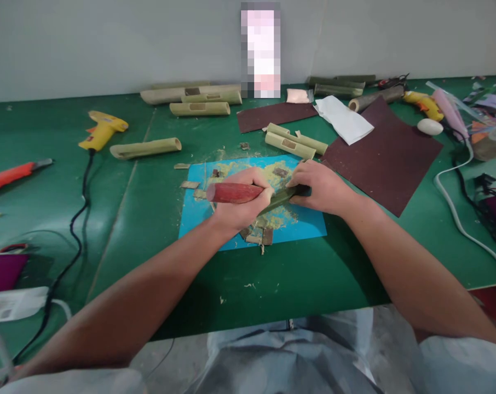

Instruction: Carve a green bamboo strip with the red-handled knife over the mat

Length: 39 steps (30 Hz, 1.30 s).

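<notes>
the left hand (pixel 240 198) is wrapped tight around a red-handled tool (pixel 234 192), the handle sticking out to the left of the fist. the right hand (pixel 318 187) is closed on a dark green bamboo piece (pixel 284 198), which lies slanted between both hands, its lower end touching the left hand; the tool's working end is hidden there. both hands hover just over a blue mat (pixel 305 223) on the green worktop (pixel 149 230); the mat is strewn with pale shavings (pixel 278 219) and small offcuts. just beyond the mat lie two short bamboo tubes (pixel 295 143), and to the right a dark brown sandpaper sheet (pixel 385 156). well off to the left rests a yellow glue gun (pixel 102 129) with its black cord.
</notes>
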Available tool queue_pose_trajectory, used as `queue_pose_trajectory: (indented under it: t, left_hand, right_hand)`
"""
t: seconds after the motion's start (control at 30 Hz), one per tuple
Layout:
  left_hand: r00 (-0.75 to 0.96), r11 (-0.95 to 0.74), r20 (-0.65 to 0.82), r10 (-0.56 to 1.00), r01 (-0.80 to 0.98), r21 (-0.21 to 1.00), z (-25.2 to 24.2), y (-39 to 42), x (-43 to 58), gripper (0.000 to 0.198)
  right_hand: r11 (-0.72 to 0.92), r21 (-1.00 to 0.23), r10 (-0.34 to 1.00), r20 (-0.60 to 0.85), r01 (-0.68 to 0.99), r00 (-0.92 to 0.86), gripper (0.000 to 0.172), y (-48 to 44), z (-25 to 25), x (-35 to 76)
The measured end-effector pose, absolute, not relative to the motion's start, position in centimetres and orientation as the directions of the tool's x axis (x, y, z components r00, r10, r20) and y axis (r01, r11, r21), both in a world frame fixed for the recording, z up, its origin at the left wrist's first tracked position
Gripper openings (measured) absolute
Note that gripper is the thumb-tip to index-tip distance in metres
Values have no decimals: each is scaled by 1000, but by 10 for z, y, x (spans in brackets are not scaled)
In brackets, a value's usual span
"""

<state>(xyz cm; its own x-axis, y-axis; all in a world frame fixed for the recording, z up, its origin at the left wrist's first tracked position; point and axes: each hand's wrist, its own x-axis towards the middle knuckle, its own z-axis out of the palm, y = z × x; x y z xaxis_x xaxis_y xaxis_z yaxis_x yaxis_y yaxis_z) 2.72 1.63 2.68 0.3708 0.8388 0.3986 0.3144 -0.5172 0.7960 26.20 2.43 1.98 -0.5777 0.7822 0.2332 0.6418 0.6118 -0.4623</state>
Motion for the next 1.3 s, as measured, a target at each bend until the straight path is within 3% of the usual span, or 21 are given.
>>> queue_pose_trajectory:
  t: [0.23, 0.53, 1.3]
  left_hand:
    - [363, -527, 396, 843, 415, 742, 31, 12, 28, 20]
    - [400, -439, 280, 872, 389, 810, 37, 18, 30, 3]
    - [433, -452, 273, 859, 392, 801, 29, 23, 30, 4]
  right_hand:
    - [614, -455, 781, 234, 645, -579, 13, 25, 19, 262]
    - [641, -421, 759, 219, 642, -614, 10, 23, 25, 260]
    - [635, -420, 761, 200, 648, -617, 10, 24, 26, 260]
